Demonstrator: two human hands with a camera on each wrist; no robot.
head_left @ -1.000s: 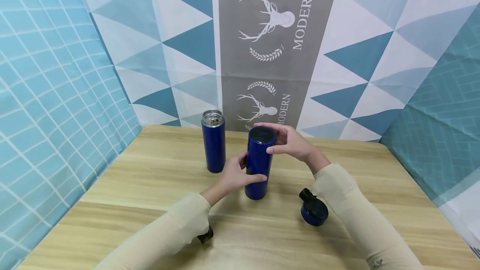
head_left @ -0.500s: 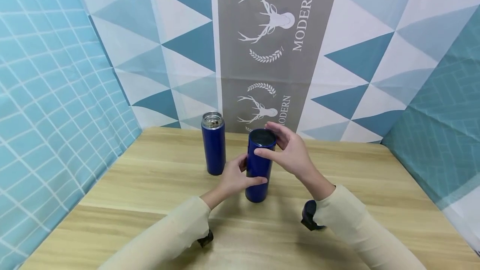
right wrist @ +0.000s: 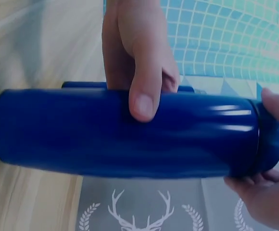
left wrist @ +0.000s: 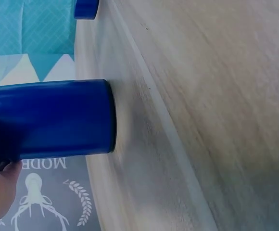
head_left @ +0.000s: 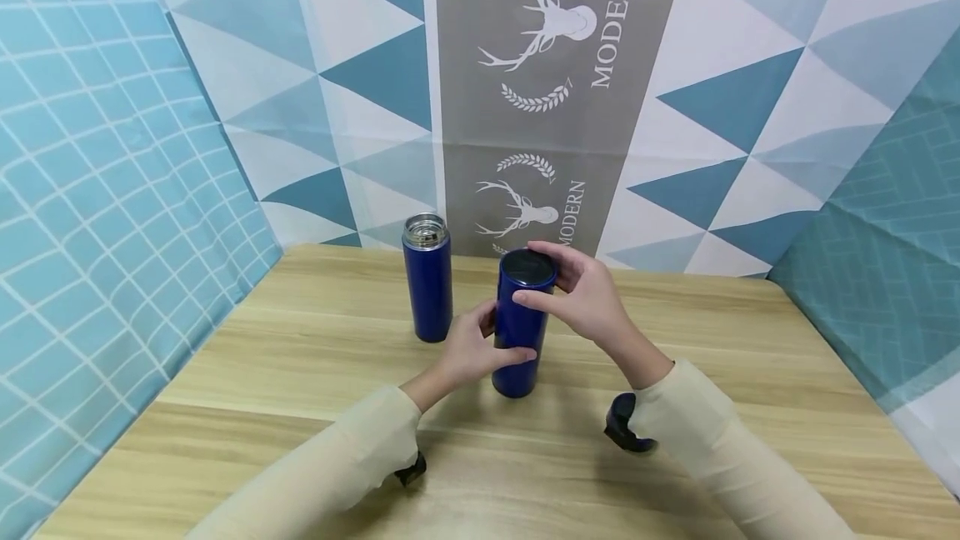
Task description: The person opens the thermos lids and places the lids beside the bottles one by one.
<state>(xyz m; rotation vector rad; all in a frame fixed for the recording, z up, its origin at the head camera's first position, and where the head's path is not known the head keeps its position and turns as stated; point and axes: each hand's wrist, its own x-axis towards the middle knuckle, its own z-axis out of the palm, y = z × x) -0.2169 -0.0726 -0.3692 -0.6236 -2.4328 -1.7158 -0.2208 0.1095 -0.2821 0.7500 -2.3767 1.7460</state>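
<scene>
A blue bottle [head_left: 517, 340] with a black-topped lid [head_left: 528, 267] stands upright on the table. My left hand [head_left: 468, 348] grips its body, thumb across the front, as the right wrist view also shows. Around the lid at the top, my right hand [head_left: 585, 294] has its thumb on the near side and fingers behind. A seam between lid [right wrist: 272, 137] and body shows in the right wrist view. To the left stands a second blue bottle [head_left: 430, 290], its metal mouth uncovered.
A loose blue-and-black lid [head_left: 624, 425] lies on the wooden table [head_left: 525, 482], partly behind my right sleeve. Beside my left sleeve, a small black piece [head_left: 411, 470] shows, its remainder hidden. A patterned cloth backdrop [head_left: 517, 107] rises behind the table.
My right hand has turned about the lid, its thumb shifting left across the near side. The right sleeve now covers more of the loose lid. My left hand keeps its hold.
</scene>
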